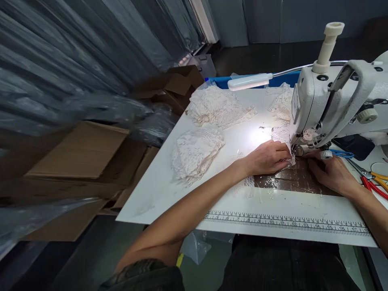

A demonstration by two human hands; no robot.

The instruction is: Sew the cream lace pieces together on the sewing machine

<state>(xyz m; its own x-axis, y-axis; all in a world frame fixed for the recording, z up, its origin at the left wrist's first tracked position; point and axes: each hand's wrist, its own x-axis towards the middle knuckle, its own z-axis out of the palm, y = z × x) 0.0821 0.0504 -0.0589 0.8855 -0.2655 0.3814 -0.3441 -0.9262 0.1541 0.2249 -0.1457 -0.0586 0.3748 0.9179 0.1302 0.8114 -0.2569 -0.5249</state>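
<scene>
My left hand point(268, 157) lies on the white table point(157, 190) with fingers curled, pressing a small piece of white lace point(289, 161) against the presser foot of the white sewing machine point(330, 105). My right hand point(332, 173) rests on the dark plate point(291, 180) just right of the needle, its fingers bent toward the same lace; its fingertips are hidden under the machine head.
Two piles of white lace point(195, 153) point(216, 106) lie on the table's left half, a third point(281, 106) behind the machine. A lamp point(250, 81) on a flexible neck lights the work. Scissors and red-handled pliers point(371, 182) lie at the right. Cardboard boxes point(81, 151) stand left.
</scene>
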